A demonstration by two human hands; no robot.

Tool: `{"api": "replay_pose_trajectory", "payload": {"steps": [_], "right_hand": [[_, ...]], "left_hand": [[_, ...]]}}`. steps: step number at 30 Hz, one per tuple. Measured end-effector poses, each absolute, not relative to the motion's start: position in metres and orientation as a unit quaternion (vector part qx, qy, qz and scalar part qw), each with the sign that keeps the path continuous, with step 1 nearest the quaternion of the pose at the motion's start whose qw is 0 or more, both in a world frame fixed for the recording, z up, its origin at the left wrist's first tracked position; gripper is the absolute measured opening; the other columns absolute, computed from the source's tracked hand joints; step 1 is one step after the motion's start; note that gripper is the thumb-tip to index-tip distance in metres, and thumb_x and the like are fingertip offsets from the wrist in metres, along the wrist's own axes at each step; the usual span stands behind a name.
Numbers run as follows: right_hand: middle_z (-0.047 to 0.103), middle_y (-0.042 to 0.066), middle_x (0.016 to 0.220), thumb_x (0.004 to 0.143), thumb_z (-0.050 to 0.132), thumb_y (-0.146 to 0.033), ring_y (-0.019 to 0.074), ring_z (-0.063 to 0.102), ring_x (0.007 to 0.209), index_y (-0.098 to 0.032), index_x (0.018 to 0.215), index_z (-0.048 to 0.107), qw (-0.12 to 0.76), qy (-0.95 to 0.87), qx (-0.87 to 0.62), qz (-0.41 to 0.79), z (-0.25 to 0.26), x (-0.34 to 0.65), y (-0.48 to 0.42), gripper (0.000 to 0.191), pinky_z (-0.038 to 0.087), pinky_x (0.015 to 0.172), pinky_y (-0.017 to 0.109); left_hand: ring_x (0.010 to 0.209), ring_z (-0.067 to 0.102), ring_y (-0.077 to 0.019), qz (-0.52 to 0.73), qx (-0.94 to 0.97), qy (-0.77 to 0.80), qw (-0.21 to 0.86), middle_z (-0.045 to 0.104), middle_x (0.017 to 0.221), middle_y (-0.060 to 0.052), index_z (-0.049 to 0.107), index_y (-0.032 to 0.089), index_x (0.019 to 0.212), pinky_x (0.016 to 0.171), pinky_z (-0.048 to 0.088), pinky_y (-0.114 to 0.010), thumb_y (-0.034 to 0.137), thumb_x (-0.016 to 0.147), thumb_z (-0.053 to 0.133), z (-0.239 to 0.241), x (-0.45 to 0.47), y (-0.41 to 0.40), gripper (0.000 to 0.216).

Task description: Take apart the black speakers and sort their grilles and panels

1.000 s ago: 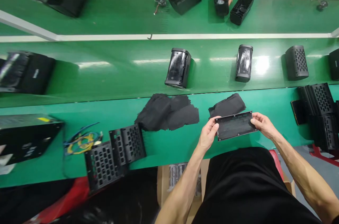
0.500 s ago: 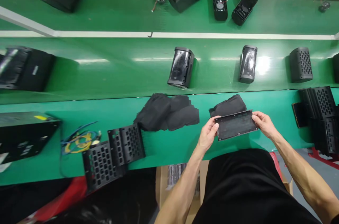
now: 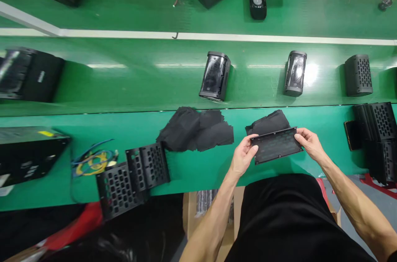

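Note:
Between my two hands is a shallow black grille panel (image 3: pixel 275 146), its inner side facing up and a faint pattern of holes showing through it. My left hand (image 3: pixel 243 155) pinches its left end between thumb and fingers. At the right end, my right hand (image 3: pixel 310 143) grips the corner the same way. Just behind the panel, and partly covered by it, lie black fabric sheets (image 3: pixel 269 122). A larger heap of black fabric sheets (image 3: pixel 195 129) spreads to the left of my left hand.
Perforated black grilles (image 3: pixel 133 179) overhang the front edge at left, near coiled cables (image 3: pixel 94 163). More grilles (image 3: pixel 380 138) are stacked at right beside a phone (image 3: pixel 351 135). Assembled speakers (image 3: pixel 215 76) stand on the green belt (image 3: pixel 130 84). Cartons (image 3: pixel 190 212) sit below.
The panel is still held at both ends, and its hole pattern now shows faintly. Across the belt, a co-worker's hand has left view and the black housing there has moved back. My view has shifted slightly.

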State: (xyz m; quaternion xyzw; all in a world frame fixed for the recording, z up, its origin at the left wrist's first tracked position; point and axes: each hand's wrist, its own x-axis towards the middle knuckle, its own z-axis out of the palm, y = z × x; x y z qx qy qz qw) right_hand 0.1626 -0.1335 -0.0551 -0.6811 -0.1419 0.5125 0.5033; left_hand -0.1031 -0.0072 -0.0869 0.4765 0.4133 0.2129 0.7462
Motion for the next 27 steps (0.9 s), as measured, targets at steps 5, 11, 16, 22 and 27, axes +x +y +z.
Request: {"api": "replay_pose_trajectory", "payload": {"steps": [5,11,16,22,27], "right_hand": [[0.075,0.002,0.082,0.069,0.091,-0.068,0.017,0.06,0.066,-0.023,0.096,0.076,0.511,-0.111,-0.667,0.53,-0.057,0.162,-0.131,0.054,0.048,0.062,0.029],[0.076,0.002,0.083,0.069,0.091,-0.068,0.0174,0.063,0.066,-0.023,0.096,0.075,0.511,-0.114,-0.67,0.527,-0.056,0.164,-0.125,0.055,0.05,0.064,0.03],[0.076,0.002,0.083,0.07,0.091,-0.067,0.0172,0.062,0.066,-0.022,0.096,0.076,0.512,-0.12,-0.669,0.525,-0.054,0.165,-0.12,0.054,0.051,0.065,0.03],[0.078,0.003,0.082,0.067,0.094,-0.064,0.0178,0.066,0.068,-0.021,0.093,0.076,0.523,-0.116,-0.669,0.516,-0.059,0.163,-0.118,0.053,0.053,0.068,0.03],[0.075,0.001,0.075,0.065,0.095,-0.066,0.0153,0.063,0.062,-0.02,0.092,0.077,0.528,-0.096,-0.657,0.53,-0.056,0.162,-0.114,0.056,0.051,0.061,0.026]], "left_hand": [[0.106,0.071,-0.0261,0.221,0.451,0.407,0.763,0.075,0.118,-0.012,0.067,0.019,0.131,0.092,0.058,-0.036,0.055,0.086,0.08,-0.086,-0.102,-0.005,0.059],[0.109,0.071,-0.0262,0.241,0.439,0.409,0.763,0.076,0.115,-0.011,0.069,0.019,0.125,0.097,0.058,-0.037,0.055,0.085,0.082,-0.085,-0.097,-0.002,0.055],[0.108,0.072,-0.0264,0.237,0.437,0.403,0.768,0.076,0.118,-0.012,0.068,0.019,0.128,0.096,0.058,-0.038,0.054,0.085,0.083,-0.084,-0.097,0.001,0.057],[0.111,0.072,-0.0266,0.228,0.431,0.4,0.776,0.075,0.122,-0.012,0.065,0.019,0.128,0.098,0.057,-0.038,0.052,0.082,0.086,-0.086,-0.098,0.003,0.06],[0.109,0.071,-0.0265,0.233,0.414,0.407,0.78,0.075,0.12,-0.011,0.067,0.019,0.127,0.093,0.057,-0.036,0.052,0.08,0.088,-0.084,-0.098,0.003,0.061]]}}
